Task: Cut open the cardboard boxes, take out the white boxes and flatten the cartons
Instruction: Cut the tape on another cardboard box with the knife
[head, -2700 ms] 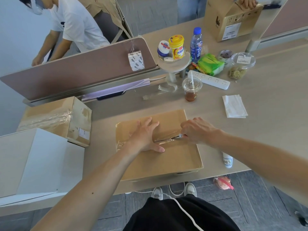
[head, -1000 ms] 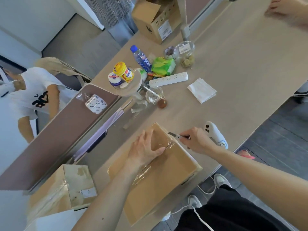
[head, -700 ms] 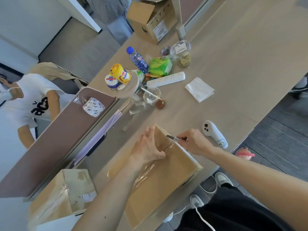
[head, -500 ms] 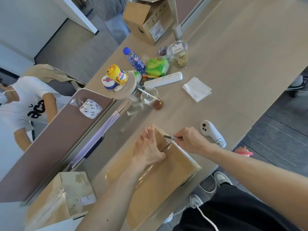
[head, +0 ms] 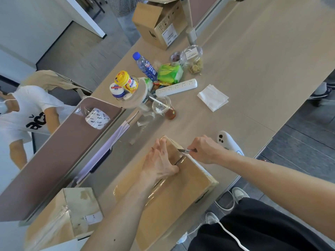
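Fingers [head: 194, 146] of the right hand [head: 205, 151] pinch a small knife [head: 183, 150], its tip at the far end of the cardboard box [head: 181, 192]. The left hand [head: 160, 161] lies flat on top, fingers straight, pressing down. The box sits on the table [head: 253, 78] edge, shut (tape partly cut, it seems). Its white box is not out yet. Another taped box [head: 72, 211] waits.

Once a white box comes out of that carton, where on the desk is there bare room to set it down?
Broad bare desk lies beyond the napkin and the white controller, toward the far right. Crowded: the bottle, power strip and cup beside the divider.
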`<action>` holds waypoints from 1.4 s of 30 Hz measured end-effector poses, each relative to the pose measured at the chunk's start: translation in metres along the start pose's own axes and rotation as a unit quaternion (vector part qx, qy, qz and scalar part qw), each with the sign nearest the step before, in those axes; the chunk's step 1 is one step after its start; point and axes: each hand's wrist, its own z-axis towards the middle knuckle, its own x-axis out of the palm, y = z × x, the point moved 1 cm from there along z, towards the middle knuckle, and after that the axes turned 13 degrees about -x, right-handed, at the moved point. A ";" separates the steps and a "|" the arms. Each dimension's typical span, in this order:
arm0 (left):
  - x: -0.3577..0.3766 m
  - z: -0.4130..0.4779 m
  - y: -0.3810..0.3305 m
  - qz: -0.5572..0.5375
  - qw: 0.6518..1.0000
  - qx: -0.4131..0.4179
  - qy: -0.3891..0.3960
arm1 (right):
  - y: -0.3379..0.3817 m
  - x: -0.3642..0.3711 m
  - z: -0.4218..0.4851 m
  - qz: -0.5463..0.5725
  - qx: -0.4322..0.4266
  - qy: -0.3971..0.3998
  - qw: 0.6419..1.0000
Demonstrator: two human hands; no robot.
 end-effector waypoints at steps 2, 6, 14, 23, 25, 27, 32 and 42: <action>0.000 0.000 0.000 0.004 1.000 0.003 -0.004 | 0.001 -0.005 -0.004 0.005 -0.014 0.017 1.000; 0.002 0.001 0.000 0.006 1.000 -0.004 -0.008 | -0.004 -0.006 -0.010 0.024 -0.038 0.026 0.999; 0.000 -0.001 0.000 -0.012 1.000 -0.007 -0.008 | -0.007 -0.016 -0.025 0.043 -0.023 0.018 0.999; 0.016 -0.019 0.012 -0.133 0.990 0.017 -0.035 | -0.014 -0.005 -0.040 0.063 0.034 -0.028 0.997; 0.021 -0.024 0.009 -0.167 0.985 0.011 -0.026 | -0.015 -0.002 -0.041 0.072 0.035 -0.027 0.996; 0.022 -0.025 0.010 -0.187 0.982 -0.001 -0.012 | -0.015 0.001 -0.042 0.087 0.036 -0.027 0.995; 0.018 -0.023 0.008 -0.191 0.980 -0.036 0.027 | -0.016 0.005 -0.044 0.107 0.047 -0.034 0.993; 0.014 -0.007 0.008 -0.171 0.981 -0.036 0.087 | -0.006 0.004 -0.046 0.112 0.046 -0.050 0.991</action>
